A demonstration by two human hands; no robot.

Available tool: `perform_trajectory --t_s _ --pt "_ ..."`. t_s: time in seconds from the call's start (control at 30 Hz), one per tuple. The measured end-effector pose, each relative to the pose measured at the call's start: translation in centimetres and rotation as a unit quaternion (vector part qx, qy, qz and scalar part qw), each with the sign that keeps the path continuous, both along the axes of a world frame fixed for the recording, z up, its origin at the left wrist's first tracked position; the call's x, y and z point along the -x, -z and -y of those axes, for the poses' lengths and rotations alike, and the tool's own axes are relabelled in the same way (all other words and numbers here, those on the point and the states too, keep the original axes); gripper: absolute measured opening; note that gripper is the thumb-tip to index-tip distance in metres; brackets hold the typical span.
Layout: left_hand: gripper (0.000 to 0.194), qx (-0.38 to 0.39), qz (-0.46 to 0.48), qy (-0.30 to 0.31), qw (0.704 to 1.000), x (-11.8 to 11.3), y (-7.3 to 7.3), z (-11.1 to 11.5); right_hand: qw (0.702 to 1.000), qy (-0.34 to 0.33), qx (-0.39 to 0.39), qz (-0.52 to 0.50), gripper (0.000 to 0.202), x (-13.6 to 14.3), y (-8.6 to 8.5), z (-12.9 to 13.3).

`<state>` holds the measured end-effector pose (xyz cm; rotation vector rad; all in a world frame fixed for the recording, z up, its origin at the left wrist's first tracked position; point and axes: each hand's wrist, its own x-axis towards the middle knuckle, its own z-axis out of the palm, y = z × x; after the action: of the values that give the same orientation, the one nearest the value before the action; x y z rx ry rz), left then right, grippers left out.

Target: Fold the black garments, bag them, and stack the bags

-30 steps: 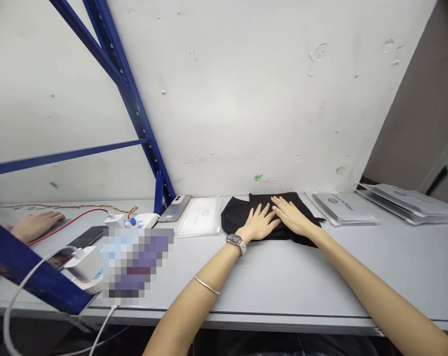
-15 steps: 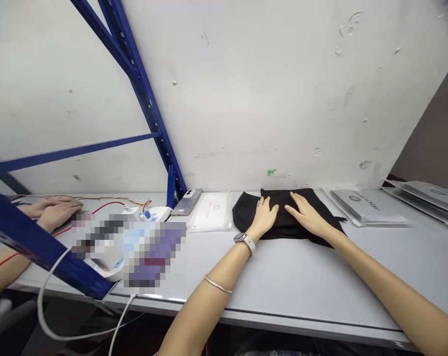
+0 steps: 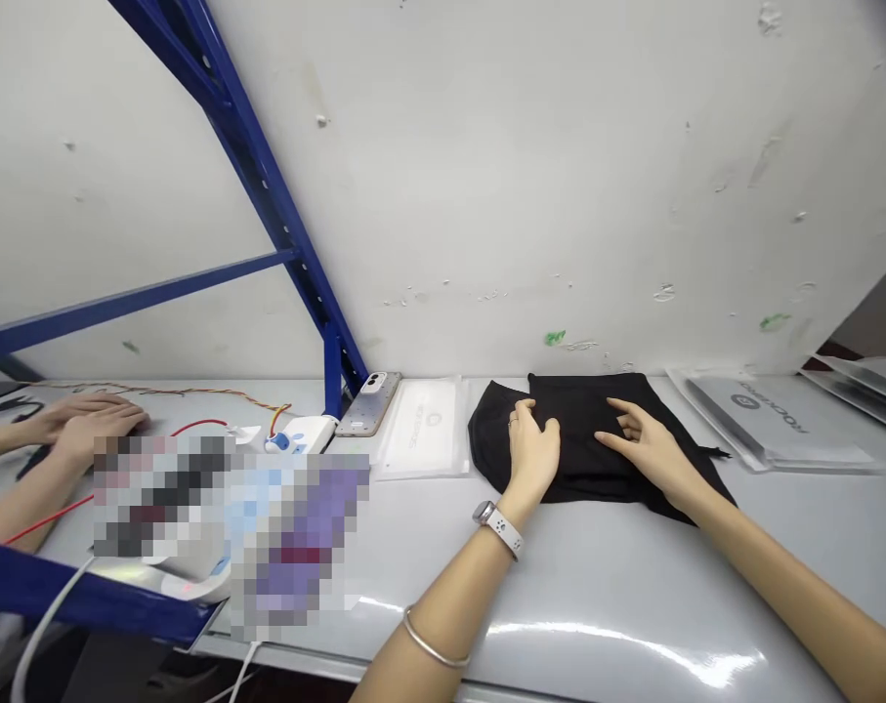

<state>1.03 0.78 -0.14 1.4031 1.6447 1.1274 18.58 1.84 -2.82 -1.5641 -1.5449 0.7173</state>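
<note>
A black cloth [image 3: 589,410], folded roughly flat, lies on the grey table near the wall. Over its left part is my left hand [image 3: 534,449], wearing a watch and a bangle, with its fingers curled but apart. My right hand [image 3: 644,444] is above the right part of the cloth, thumb and fingers spread, nothing between them. Whether the fingertips touch the cloth is hard to tell. A thin corner of the cloth sticks out at the right.
Left of the cloth lie a clear printed bag [image 3: 424,430] and a phone [image 3: 369,403]. Packed bags [image 3: 757,415] sit at the right. A power strip [image 3: 311,434] with cables stands by a blue metal frame [image 3: 267,195]. Another person's hands [image 3: 95,425] rest at the far left.
Both my hands have lifted from lying flat on the cloth, and their fingers have curled. The view has shifted, so the cloth appears slightly further right and closer.
</note>
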Motion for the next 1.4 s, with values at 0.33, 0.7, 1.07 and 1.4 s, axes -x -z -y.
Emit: perform_trajectory --t_s 0.33,0.7,1.07,1.4 --pt "0.033 0.016 0.112 0.041 0.993 0.3 0.6 0.3 0.986 -0.04 0.056 -0.155 0.063 1.6 -1.7 1.6" --pt "0.053 0.111 0.322 0.035 0.94 0.5 -0.6 0.4 0.928 -0.122 0.14 -0.324 0.078 2.1 -3.3 1.8" --pt "0.044 0.149 0.451 0.137 0.869 1.3 -1.4 0.4 0.926 -0.147 0.116 -0.328 0.074 3.0 -2.5 1.6" --pt "0.044 0.1 0.427 0.051 0.897 0.2 0.2 -0.2 0.978 -0.065 0.07 -0.183 0.077 2.1 -0.5 0.8"
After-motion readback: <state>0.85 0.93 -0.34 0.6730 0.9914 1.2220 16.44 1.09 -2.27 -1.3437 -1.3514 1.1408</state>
